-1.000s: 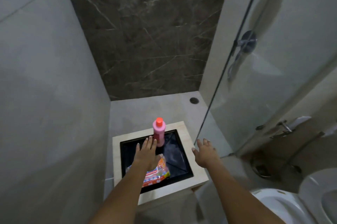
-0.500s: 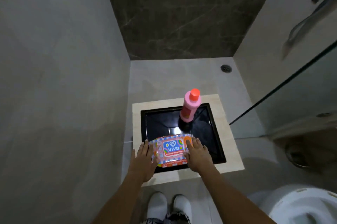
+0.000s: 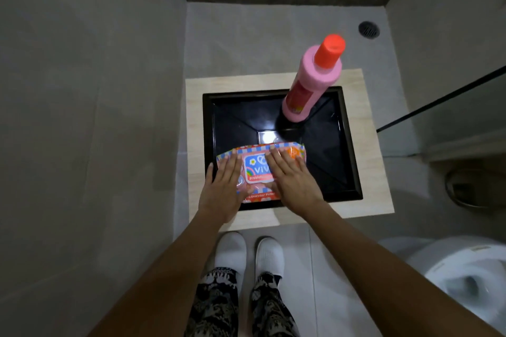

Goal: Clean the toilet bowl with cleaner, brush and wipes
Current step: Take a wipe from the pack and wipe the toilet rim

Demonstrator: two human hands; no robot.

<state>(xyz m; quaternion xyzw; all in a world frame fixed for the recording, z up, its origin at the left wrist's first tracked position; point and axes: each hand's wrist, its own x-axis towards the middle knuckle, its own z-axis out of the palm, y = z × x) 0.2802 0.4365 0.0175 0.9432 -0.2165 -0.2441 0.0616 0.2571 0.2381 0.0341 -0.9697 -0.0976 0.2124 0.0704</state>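
- The toilet bowl (image 3: 462, 282) is sitting low to the right of the hands, well apart from them, and no brush is showing anywhere in view.
- The worktop (image 3: 375, 172), a pale frame around a black recessed basin (image 3: 328, 161), is lying directly under both hands.
- The cleaner bottle (image 3: 312, 84), pink with an orange cap, is standing upright in the basin beyond the right hand, apart from it and untouched.
- The wipes pack (image 3: 258, 169) is now resting at the basin's near edge under both palms; a second ago only the left hand was reaching it, so both hands have closed in on the pack, and I judge the task is only at the gathering of supplies.
- The left hand (image 3: 223, 186) is lying flat on the pack's left end, fingers straight, not curled round it.
- The right hand (image 3: 291, 175) is pressing flat on the pack's right half, fingers straight and together, both forearms reaching down and forward.
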